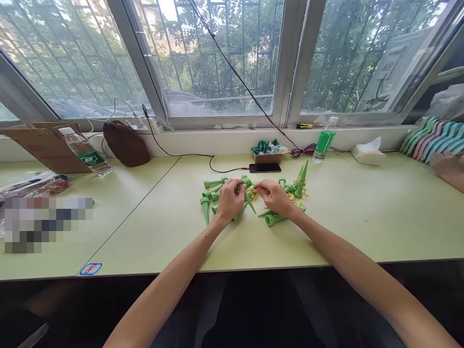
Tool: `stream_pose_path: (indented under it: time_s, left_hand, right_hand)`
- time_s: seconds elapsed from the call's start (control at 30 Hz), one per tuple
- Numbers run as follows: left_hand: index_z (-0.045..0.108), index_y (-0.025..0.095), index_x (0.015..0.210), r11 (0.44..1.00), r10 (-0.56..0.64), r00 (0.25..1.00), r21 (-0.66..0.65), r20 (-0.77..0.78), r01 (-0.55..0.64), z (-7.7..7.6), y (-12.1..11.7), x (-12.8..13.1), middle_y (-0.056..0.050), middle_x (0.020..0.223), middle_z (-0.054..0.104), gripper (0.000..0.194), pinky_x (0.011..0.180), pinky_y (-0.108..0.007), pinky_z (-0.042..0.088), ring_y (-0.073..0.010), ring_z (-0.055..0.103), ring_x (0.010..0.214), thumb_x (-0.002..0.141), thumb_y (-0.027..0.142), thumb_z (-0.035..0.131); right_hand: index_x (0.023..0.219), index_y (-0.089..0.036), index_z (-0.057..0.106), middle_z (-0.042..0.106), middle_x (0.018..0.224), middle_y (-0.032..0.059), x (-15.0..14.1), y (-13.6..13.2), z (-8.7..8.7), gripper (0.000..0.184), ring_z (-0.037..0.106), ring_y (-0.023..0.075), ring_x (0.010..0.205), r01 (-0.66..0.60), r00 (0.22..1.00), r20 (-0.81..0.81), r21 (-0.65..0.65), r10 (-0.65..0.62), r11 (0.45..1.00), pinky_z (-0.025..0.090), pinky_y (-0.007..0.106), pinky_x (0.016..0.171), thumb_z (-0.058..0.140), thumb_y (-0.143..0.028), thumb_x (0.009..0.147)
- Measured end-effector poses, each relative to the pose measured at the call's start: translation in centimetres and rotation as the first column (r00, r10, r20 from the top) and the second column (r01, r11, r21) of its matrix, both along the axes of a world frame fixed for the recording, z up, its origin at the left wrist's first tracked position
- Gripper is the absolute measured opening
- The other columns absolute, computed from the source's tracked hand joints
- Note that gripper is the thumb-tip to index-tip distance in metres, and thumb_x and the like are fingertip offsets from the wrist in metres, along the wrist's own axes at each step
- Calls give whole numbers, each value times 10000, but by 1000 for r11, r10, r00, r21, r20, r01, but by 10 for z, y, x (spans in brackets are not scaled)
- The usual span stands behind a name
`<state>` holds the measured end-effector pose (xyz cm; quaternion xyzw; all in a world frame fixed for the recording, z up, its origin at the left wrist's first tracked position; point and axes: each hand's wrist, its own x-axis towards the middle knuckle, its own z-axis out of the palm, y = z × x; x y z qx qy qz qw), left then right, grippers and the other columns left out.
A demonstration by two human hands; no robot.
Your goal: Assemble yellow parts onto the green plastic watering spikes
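My left hand (pixel 229 199) is closed on a green plastic plant watering spike (pixel 250 203), whose pointed end slants down to the right. Close beside it, my right hand (pixel 275 197) has thumb and forefinger pinched together; whatever lies between the tips is too small to make out. Around both hands lie several more green spikes (pixel 205 210), some on their sides. One spike (pixel 303 181) points upward to the right of the right hand. Small yellow pieces (pixel 297 199) are scattered among the spikes, partly hidden by my right hand.
A phone (pixel 265 167) on a cable lies behind the pile, near a small cardboard box (pixel 267 158). Water bottles (pixel 325 140) stand right and left. A tissue pack (pixel 369 152) and clothes hangers (pixel 431 140) are at right, near another person's hand (pixel 449 169).
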<state>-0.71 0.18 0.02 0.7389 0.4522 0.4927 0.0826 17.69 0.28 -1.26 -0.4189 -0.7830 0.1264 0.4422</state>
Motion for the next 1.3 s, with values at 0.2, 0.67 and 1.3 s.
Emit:
stream_pose_path:
  time_s: [0.2,0.67,1.3]
  left_hand:
    - [670,187,912,1000,-21,1000,-19,0,21,-2,1,0,-25,838,639,84,635,-279,472,-112,542,587,869,184,599]
    - [669,188,915,999,-30,1000,-40,-3,30,2,-2,1,-22,842,633,91,651,-285,468,-113,530,600,866,201,593]
    - [669,190,920,996,-58,998,-60,19,59,4,-4,2,-25,868,654,106,632,-283,458,-108,520,580,871,231,584]
  right_hand:
    - [949,-175,692,669,898,75,0,0,1,209,604,184,821,14,1000,-13,-4,-14,1000,458,295,747,483,-185,951]
    - [952,-180,688,674,922,86,1,0,1,212,607,196,845,24,999,-21,4,-24,1000,466,307,758,478,-206,954]
    - [932,-184,688,673,885,75,-1,-1,2,207,599,188,815,2,1000,-23,18,-2,1000,459,291,715,486,-226,949]
